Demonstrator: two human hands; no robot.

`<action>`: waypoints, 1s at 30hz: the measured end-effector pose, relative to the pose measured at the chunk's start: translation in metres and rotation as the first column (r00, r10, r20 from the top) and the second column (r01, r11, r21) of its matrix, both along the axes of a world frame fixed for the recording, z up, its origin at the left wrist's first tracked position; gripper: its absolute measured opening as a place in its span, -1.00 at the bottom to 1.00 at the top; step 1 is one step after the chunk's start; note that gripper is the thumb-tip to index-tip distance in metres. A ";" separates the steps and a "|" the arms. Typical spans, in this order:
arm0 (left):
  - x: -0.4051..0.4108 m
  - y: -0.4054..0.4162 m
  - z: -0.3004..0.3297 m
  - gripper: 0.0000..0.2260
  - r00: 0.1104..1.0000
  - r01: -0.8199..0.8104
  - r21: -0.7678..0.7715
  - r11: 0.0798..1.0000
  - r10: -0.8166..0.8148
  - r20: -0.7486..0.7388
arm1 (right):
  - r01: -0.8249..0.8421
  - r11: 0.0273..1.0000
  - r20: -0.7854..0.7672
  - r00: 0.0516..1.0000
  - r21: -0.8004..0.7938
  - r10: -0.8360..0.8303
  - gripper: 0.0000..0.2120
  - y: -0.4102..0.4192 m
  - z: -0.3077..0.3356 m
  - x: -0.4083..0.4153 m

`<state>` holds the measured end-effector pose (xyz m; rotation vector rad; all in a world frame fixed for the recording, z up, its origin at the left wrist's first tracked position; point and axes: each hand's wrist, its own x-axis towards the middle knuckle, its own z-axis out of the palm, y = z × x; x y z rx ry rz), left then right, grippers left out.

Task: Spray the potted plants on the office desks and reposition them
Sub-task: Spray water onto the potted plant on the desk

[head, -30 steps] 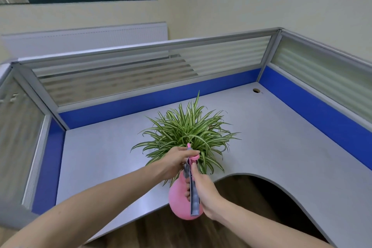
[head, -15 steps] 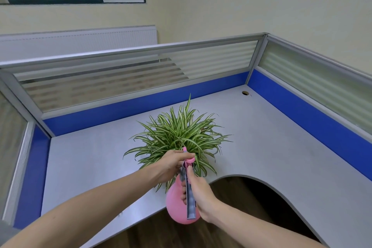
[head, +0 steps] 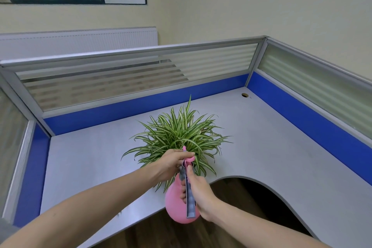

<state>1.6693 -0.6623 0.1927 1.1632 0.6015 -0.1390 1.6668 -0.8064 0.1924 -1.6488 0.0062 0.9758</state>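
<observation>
A spider plant (head: 179, 135) with striped green-and-white leaves stands near the front edge of the grey desk (head: 271, 143); its pot is hidden behind my hands and the leaves. A pink spray bottle (head: 175, 203) with a grey handle points at the plant from just in front of it. My right hand (head: 198, 191) grips the bottle's handle and neck. My left hand (head: 173, 163) holds the pink nozzle head at the top, fingers curled round it.
Blue and frosted-glass partitions (head: 302, 119) enclose the desk at the back, left and right. A cable hole (head: 244, 95) sits in the far right corner. The desk front has a curved cut-out (head: 251, 187) over a wooden floor.
The view has shifted slightly between frames, so the plant and both hands sit a little lower and to the left in view. My hands keep the same hold on the spray bottle.
</observation>
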 end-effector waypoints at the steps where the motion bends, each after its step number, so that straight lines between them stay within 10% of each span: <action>1: 0.000 0.000 0.001 -0.90 1.000 0.000 -0.003 1.000 0.000 0.001 | -0.002 1.000 0.000 1.000 0.004 0.002 -0.44 0.000 0.001 0.000; 30: -0.001 -0.009 0.014 -0.91 1.000 -0.010 0.017 1.000 0.010 -0.002 | -0.028 0.999 -0.012 1.000 0.027 0.028 -0.44 -0.008 0.009 0.004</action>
